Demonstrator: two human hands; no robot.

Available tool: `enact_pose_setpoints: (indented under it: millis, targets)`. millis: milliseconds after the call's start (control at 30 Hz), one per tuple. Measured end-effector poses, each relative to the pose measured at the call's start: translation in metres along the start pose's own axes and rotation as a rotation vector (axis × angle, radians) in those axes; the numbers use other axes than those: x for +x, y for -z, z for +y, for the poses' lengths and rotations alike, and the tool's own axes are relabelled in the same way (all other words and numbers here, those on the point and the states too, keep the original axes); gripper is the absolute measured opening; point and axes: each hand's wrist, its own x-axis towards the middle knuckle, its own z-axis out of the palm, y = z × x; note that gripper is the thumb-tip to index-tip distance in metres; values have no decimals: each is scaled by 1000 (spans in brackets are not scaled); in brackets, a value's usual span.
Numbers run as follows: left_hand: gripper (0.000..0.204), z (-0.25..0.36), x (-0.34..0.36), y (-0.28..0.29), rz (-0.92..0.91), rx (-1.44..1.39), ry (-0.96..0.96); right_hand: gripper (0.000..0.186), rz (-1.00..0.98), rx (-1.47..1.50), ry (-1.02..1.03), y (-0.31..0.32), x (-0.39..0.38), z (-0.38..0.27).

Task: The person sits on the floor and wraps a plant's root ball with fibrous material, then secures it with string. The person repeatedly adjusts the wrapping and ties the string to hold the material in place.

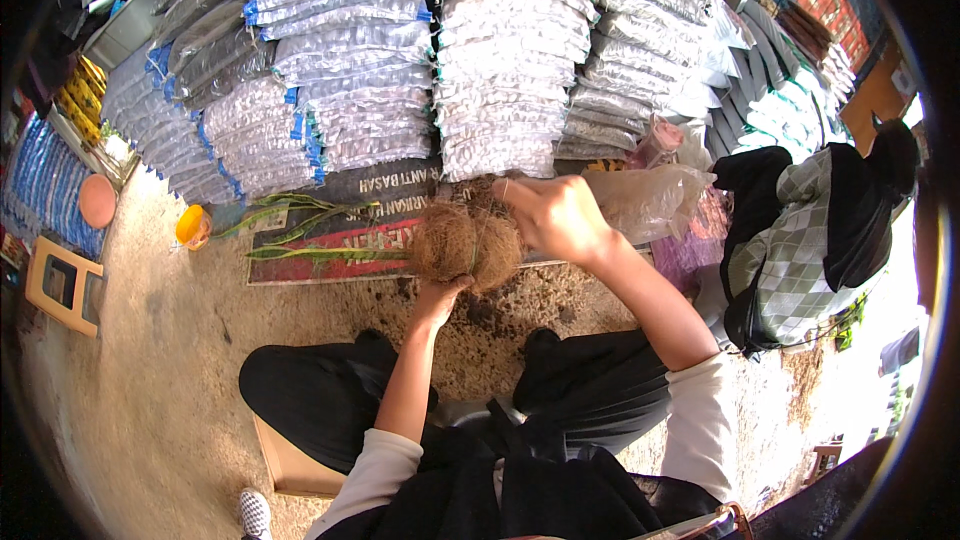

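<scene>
A ball of brown coconut fibre (462,246) is held up in front of me, with a groove across its middle. Long green, yellow-edged leaves (335,253) of a plant stretch left from it. My left hand (442,300) is closed round the ball's underside, its fingers partly hidden. My right hand (560,220) is closed in a pinch at the ball's upper right. A thin pale string (504,190) shows at its fingertips. Below the ball, dark crumbs of soil (490,318) lie scattered on the floor.
Tall stacks of clear plastic-wrapped packs (510,60) stand behind a printed sheet (340,185). At left are a yellow tub (193,227) and a tan stool (62,285). A clear plastic bag (645,202) and a grey checked backpack (810,230) sit at right.
</scene>
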Motion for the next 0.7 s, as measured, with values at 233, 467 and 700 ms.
enact_pose_setpoints:
  millis: [233,467,700]
  targets:
    - [79,1,-1,3,-174,7,66,16,54,-81,-146,1,8,39]
    - [82,15,-17,-6,-192,-71,159,11,102,-16,-390,-15,0,75]
    - [54,-15,-9,21,-273,-247,77,22,-23,447,-542,-107,-68,76]
